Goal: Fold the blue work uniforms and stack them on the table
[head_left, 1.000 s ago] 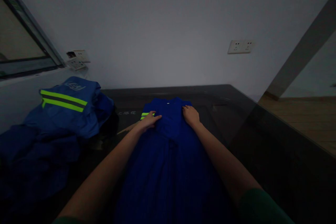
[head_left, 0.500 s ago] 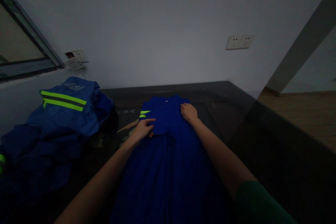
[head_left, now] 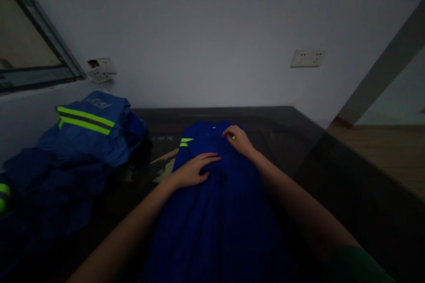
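A dark blue garment (head_left: 215, 221) lies lengthwise on the dark table, its collar end toward the wall. A yellow-green reflective band (head_left: 186, 142) shows at its left edge. My left hand (head_left: 195, 169) rests on the middle of the upper part, fingers apart and pointing right. Near the upper right side of the garment is my right hand (head_left: 238, 138), its fingers bent down at the cloth; a bit of yellow-green shows beneath them. Whether those fingertips pinch any fabric cannot be made out.
A heap of blue clothing (head_left: 83, 141) with reflective stripes lies at the left. The dark table (head_left: 282, 117) meets a pale wall behind. Sockets (head_left: 307, 58) are on the wall at the right, and more sockets (head_left: 101, 75) hang near the window.
My left hand has moved right, from the garment's left edge onto its middle. My right hand has shifted slightly inward, and its fingers are more curled. The view has shifted slightly.
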Motion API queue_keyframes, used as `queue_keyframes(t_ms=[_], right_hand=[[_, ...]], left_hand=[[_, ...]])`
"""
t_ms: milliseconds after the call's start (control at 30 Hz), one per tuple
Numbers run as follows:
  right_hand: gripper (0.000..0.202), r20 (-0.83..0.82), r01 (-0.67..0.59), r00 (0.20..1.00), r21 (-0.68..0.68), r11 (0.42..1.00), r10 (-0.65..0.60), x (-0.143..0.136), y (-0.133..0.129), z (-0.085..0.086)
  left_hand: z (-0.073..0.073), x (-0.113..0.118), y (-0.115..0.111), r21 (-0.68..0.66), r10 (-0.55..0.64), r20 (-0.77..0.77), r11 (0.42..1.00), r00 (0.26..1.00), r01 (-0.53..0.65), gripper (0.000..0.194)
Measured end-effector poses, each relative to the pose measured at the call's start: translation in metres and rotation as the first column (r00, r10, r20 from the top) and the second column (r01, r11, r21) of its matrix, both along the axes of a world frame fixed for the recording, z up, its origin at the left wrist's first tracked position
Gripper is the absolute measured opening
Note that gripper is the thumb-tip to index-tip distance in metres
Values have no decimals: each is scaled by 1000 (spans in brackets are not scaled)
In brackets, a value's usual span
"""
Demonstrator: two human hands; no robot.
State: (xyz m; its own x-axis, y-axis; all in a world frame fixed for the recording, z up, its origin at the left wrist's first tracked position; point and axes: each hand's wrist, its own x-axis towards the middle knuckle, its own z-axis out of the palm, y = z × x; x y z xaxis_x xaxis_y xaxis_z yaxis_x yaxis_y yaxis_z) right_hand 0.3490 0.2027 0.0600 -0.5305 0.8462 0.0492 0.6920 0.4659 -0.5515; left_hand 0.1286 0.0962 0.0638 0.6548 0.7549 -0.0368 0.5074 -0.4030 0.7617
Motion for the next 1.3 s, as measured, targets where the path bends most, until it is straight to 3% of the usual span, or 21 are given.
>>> queue_keyframes(t_ms=[67, 133, 200, 267, 367, 467, 567, 667, 767, 867, 1067, 1200, 1300], right_hand=[[29, -69, -252, 967, -115, 961, 245, -3, -14, 22], [31, -63, -492, 869, -210, 845, 490, -5, -32, 40], [35, 45, -606, 772, -251, 755, 635, -6, -48, 49], [36, 197, -632, 709, -246, 734, 677, -7, -59, 53], [30, 361, -648, 651, -194, 736, 668, -11, -60, 58], [26, 420, -662, 619, -176, 728, 664, -13, -52, 68], [28, 383, -640, 636, -223, 735, 670, -10, -44, 76], [29, 284, -589, 692, -308, 747, 663, -4, -40, 74], [25, 179, -555, 743, -374, 743, 645, 0, -39, 64], [17, 58, -533, 793, -416, 737, 607, -1, -43, 49], [13, -109, -367, 926, -481, 796, 361, -4, -63, 16], [18, -132, -269, 963, -390, 881, 236, 0, -77, -3], [11, -103, -253, 967, -273, 928, 234, 3, -83, -9]], left_hand=[[-6, -1, -1, -27, -27, -6, 999, 1000, 27, 69], [-12, -1, -1, -26, -2, -10, 1000, 1000, 1, 65], [-16, 0, 0, -28, 45, -24, 999, 999, -46, 55], [-19, 1, 1, -42, 81, -30, 996, 996, -82, 49], [-21, 2, 1, -72, 113, -5, 991, 994, -113, 44], [-19, 2, 2, -42, 124, 21, 991, 992, -123, 41], [-10, 2, 1, 99, 106, 10, 989, 994, -107, 34], [2, 4, -1, 174, 33, -46, 985, 998, -24, 27], [8, 7, -2, 145, -67, -124, 986, 990, 85, 26], [7, 8, -2, 91, -81, -132, 991, 988, 94, 24], [3, 7, -2, 26, -108, -100, 993, 989, 111, 18], [8, 10, -3, 16, -72, -88, 997, 994, 74, 16], [17, 15, -6, 2, 17, -99, 1000, 995, -17, 16]])
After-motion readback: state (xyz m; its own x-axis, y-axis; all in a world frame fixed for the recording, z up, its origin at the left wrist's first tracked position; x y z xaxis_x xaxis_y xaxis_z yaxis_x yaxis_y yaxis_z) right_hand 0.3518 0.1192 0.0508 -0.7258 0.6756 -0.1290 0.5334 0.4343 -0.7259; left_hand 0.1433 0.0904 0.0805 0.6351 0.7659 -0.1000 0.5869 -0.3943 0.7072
